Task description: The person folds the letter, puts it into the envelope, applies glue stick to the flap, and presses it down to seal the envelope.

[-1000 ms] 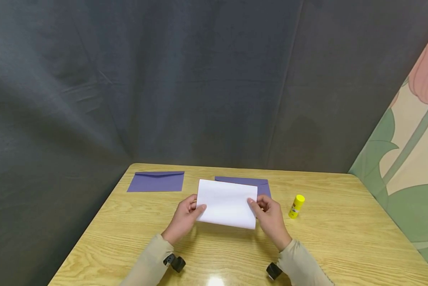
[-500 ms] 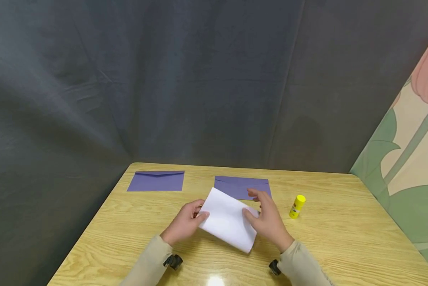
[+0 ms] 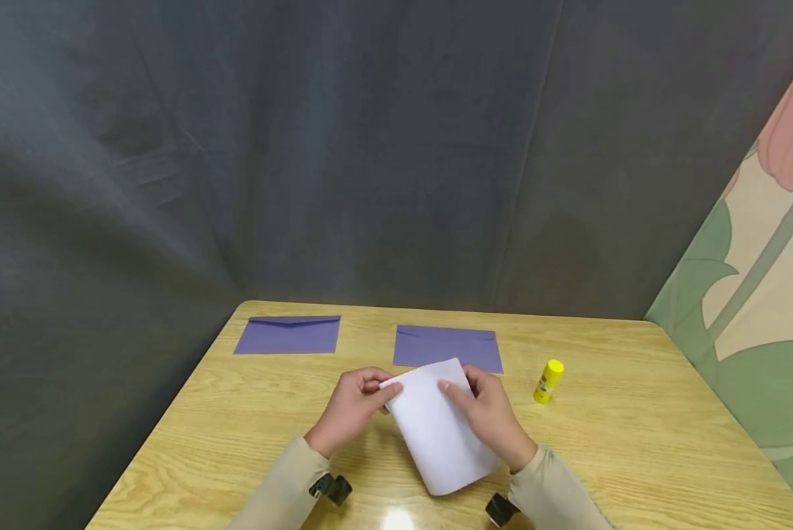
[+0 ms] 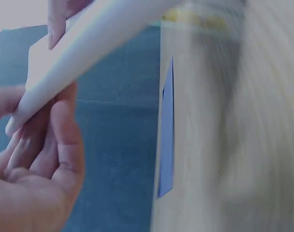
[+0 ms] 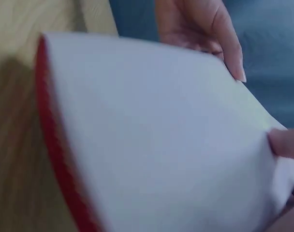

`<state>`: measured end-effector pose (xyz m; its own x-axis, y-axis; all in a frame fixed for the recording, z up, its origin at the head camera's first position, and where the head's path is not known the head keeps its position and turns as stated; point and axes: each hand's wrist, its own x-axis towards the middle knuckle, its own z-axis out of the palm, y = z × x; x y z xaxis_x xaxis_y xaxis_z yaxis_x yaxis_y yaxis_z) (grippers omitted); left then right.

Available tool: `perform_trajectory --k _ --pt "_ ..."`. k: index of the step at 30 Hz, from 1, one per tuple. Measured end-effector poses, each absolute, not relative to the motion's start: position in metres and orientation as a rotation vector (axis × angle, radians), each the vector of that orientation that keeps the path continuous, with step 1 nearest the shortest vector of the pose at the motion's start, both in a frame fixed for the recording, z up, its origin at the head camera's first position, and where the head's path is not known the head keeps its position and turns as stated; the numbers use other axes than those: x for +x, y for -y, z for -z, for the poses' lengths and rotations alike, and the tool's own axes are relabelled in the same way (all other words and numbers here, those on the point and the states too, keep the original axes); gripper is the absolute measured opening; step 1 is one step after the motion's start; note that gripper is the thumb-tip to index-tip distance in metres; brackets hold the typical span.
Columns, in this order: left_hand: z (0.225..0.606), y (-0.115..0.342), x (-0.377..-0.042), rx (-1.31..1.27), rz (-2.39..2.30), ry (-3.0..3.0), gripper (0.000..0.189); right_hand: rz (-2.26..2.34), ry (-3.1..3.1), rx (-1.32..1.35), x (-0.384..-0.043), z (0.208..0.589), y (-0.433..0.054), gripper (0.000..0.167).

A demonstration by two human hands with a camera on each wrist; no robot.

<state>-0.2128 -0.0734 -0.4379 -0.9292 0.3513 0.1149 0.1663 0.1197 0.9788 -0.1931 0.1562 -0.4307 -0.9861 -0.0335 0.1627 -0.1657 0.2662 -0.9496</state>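
In the head view, a white sheet of paper or card (image 3: pixel 439 434) is held above the table, turned so its long side slants down to the right. My left hand (image 3: pixel 353 408) pinches its upper left corner between thumb and fingers. My right hand (image 3: pixel 492 416) grips the upper right side, thumb on top and fingers hidden behind. The right wrist view reveals a red strip (image 5: pixel 55 145) along one edge of the white sheet (image 5: pixel 147 121). Seen from the left wrist, the sheet (image 4: pixel 89 53) is bowed, with the left fingers (image 4: pixel 67 125) beneath it.
Two purple envelopes lie toward the table's far edge, one at left (image 3: pixel 286 336) and one behind the sheet (image 3: pixel 445 346). A yellow glue stick (image 3: pixel 548 381) stands to the right of my right hand. A dark curtain (image 3: pixel 396 162) hangs behind the wooden table (image 3: pixel 635 427).
The sheet has turned clockwise from lying crosswise to pointing down toward me. My right hand loosened, then gripped it again; the left thumb is now at a corner. Envelopes and glue stick stayed put.
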Motion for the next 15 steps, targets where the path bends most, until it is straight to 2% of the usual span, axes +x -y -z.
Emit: perform_trajectory --k 7,15 --pt "0.443 0.068 -0.212 0.397 -2.144 -2.186 0.027 -2.053 2.226 -0.001 -0.191 0.436 -0.151 0.022" --pt "0.438 0.067 -0.211 0.469 -2.042 -2.266 0.026 -2.186 2.039 -0.046 -0.194 0.439 -0.145 0.026"
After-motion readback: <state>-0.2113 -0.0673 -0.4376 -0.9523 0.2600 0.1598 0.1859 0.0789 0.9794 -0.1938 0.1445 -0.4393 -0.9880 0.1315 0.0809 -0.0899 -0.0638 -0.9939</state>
